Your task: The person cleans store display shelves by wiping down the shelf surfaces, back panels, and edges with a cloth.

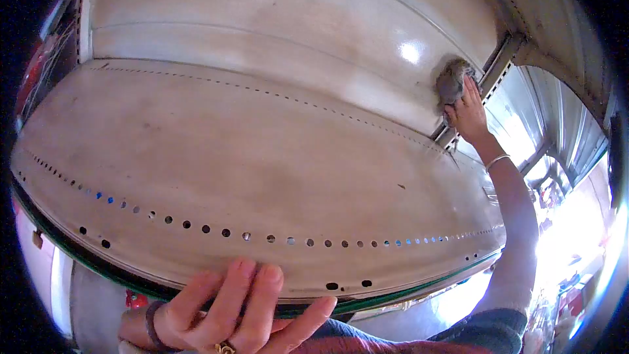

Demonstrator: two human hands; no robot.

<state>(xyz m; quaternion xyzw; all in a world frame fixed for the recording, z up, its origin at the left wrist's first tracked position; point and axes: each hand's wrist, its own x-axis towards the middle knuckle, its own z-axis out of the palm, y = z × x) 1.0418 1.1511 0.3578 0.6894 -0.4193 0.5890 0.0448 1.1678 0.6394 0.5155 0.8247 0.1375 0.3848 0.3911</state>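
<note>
A grey, dirty cloth [453, 80] is pressed against the upright back panel [262, 13] near its right end. My right hand [468, 113] holds it there, fingers spread over it, a thin bracelet on the wrist. At the bottom, my left hand [239, 308] rests at the front edge of the beige metal shelf [262, 157]. Its fingers are apart with nothing between them; it wears a ring and a dark wrist band. Light smears and small marks show on the shelf and panel.
A slotted metal upright [499, 69] stands just right of the cloth. Round holes run along the shelf's front, above a green-edged lip [386, 298]. Beyond the right end are more metal panels [557, 105] and bright light. A red object [136, 299] lies below left.
</note>
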